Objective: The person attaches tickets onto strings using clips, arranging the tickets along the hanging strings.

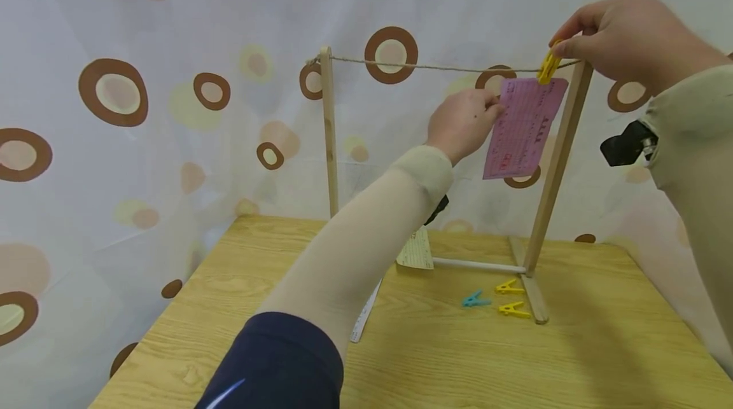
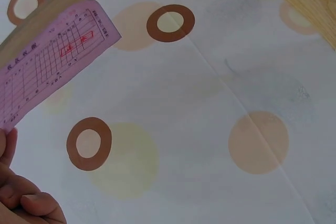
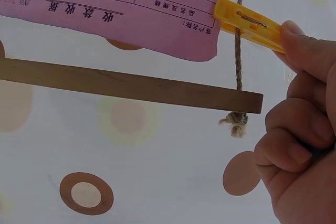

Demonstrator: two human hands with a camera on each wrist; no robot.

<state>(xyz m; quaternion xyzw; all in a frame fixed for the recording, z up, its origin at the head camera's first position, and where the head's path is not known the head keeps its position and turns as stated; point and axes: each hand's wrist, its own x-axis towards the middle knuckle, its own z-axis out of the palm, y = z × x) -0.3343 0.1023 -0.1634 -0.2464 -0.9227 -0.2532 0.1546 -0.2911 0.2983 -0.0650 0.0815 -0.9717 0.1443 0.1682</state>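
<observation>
I'm pinching yellow clip [image 1: 548, 68] with right hand [image 1: 641, 40] near string's [image 3: 239, 66] right end, left hand [image 1: 462, 120] pinching pink slip's [image 1: 523, 129] left edge; keeping it level should help.

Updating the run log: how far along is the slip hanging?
Done: cord strung between wooden posts. In hand: the right hand pinches a yellow clip, whose tip overlaps the pink slip at the cord; the left hand holds the slip's edge. Likely left: a pale yellow slip and a white paper, partly hidden by the left arm, with one blue clip and two yellow clips loose on the table.
</observation>
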